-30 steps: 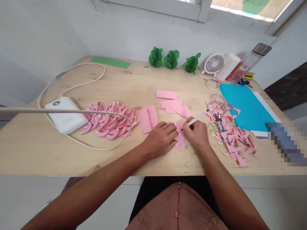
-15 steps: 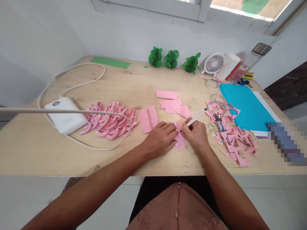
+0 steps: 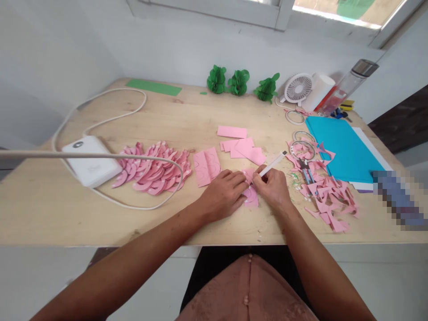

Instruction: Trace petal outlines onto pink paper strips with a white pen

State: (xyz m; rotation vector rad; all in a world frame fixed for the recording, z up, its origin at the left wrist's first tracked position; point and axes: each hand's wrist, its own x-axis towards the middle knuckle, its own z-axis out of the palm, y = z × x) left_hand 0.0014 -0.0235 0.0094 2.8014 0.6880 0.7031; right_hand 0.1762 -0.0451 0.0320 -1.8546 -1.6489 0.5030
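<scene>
Brownish-pink buttoned top (image 3: 230, 296), black bottoms (image 3: 203, 272)

Desk (image 3: 187, 118), in middle: one left hand (image 3: 224, 192), one right hand (image 3: 273, 185), one pen (image 3: 272, 163). Twelve to one o'clock: three green puffs (image 3: 238, 83). Two o'clock: one fan (image 3: 298, 88), one bottle (image 3: 344, 91). Nine o'clock: one white box (image 3: 93, 169). Eleven o'clock: one green strip (image 3: 154, 87). Pink bits (image 3: 160, 178): too many to count.

No text readable; faint marking on white device (image 3: 91, 168) illegible.
</scene>
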